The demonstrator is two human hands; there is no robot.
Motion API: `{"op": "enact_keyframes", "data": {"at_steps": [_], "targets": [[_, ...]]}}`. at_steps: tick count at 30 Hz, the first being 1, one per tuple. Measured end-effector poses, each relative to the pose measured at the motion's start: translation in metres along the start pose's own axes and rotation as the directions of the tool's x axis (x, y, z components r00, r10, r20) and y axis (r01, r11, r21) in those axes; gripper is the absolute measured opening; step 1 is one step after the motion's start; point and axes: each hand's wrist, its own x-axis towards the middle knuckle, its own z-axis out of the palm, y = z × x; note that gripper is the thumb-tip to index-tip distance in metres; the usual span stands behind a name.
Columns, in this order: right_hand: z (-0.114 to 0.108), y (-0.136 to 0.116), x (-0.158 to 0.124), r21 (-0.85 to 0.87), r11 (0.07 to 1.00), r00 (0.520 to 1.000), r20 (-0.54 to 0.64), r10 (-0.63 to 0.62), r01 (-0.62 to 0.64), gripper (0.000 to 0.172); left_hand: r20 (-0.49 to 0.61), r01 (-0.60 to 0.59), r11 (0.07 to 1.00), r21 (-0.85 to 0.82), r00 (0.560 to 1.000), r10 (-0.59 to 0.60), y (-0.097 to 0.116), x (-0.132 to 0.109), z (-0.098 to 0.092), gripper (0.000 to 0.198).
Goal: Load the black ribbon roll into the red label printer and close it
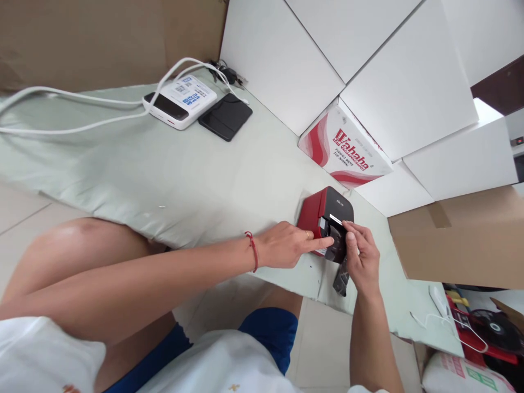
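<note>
A small red and black boxy machine [339, 203], which looks like a label printer, sits on the pale green cloth. A narrow white strip [335, 219] shows at a slot in its dark face. My left hand [284, 244] reaches in from the left, index finger stretched against the machine's dark front and the other fingers curled; it holds nothing that I can see. On the other side, my right hand [363, 256] is closed at the machine's edge, thumb against fingers. A bit of white shows between them, too small to name. Below lies a dark, shiny packet-like item [340, 279].
Cloth [135, 174] covers the long surface. A white power bank-like device [180, 102] with white cables, a black phone-like slab [226, 117] and keys [228, 73] lie at the far left. White boxes [278, 60], a Wahaha carton [346, 150] and a brown carton [458, 240] line the back.
</note>
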Motion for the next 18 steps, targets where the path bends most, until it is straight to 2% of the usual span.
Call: {"op": "enact_keyframes", "data": {"at_steps": [4,6,10,14,18], "targets": [[0.009,-0.002,-0.003,0.055,0.997,0.996,-0.066,0.055,-0.052,0.039,-0.246,0.001,1.000,-0.014,0.969,-0.004,-0.008,0.006,-0.006,0.061],[0.012,-0.004,-0.003,0.086,0.994,0.991,-0.102,0.083,-0.074,0.039,-0.305,0.028,0.999,-0.037,0.952,-0.038,-0.014,0.009,-0.009,0.060],[0.017,-0.005,-0.005,0.110,0.988,0.984,-0.128,0.126,-0.112,0.040,-0.203,0.104,0.989,-0.101,0.971,-0.123,-0.020,0.014,-0.017,0.062],[0.019,-0.006,-0.004,0.117,0.984,0.980,-0.131,0.153,-0.138,0.040,-0.102,0.247,0.956,-0.159,0.959,-0.265,-0.017,0.016,-0.026,0.063],[0.022,-0.006,-0.004,0.166,0.976,0.972,-0.165,0.168,-0.141,0.039,-0.110,0.248,0.948,-0.200,0.956,-0.273,-0.016,0.015,-0.024,0.062]]}}
